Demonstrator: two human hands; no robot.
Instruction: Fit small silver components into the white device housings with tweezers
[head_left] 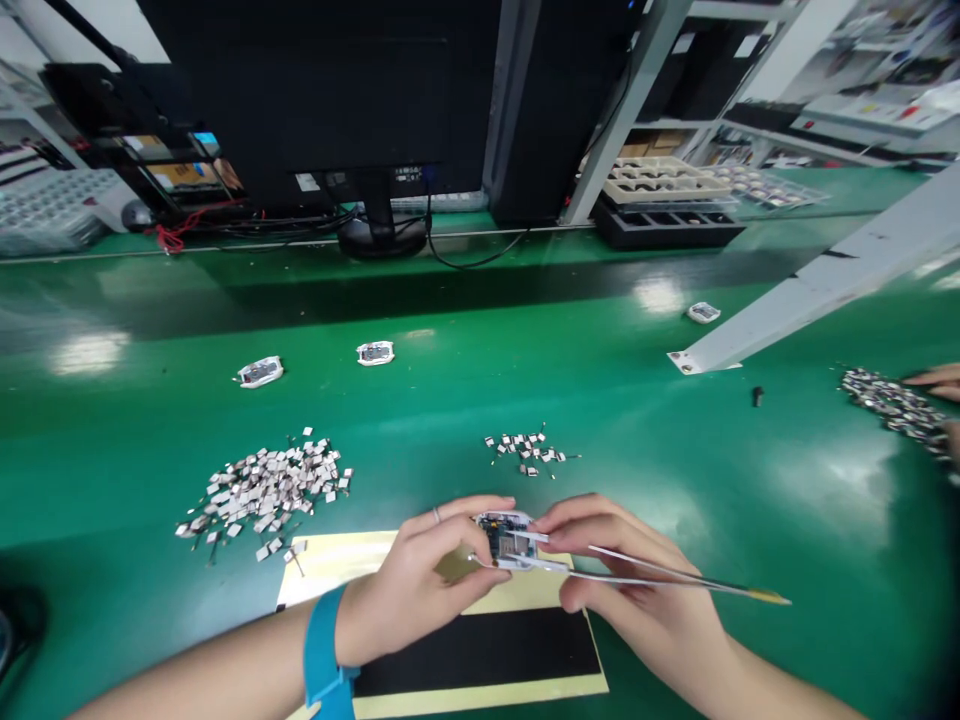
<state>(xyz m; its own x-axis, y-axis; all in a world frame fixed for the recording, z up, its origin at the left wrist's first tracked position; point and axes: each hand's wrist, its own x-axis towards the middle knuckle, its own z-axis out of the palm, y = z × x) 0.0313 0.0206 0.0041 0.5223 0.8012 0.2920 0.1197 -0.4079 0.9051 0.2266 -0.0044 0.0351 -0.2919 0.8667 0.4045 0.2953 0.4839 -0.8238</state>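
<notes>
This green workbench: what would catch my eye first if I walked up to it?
The two hands in the foreground stand out first: the left hand pinches a small circuit board, while the right hand holds long tweezers with their tips at it. Just beyond, a large heap of tiny metal parts and a smaller heap lie on the glossy green bench. At far right, another person's fingers are beside a third heap.
</notes>
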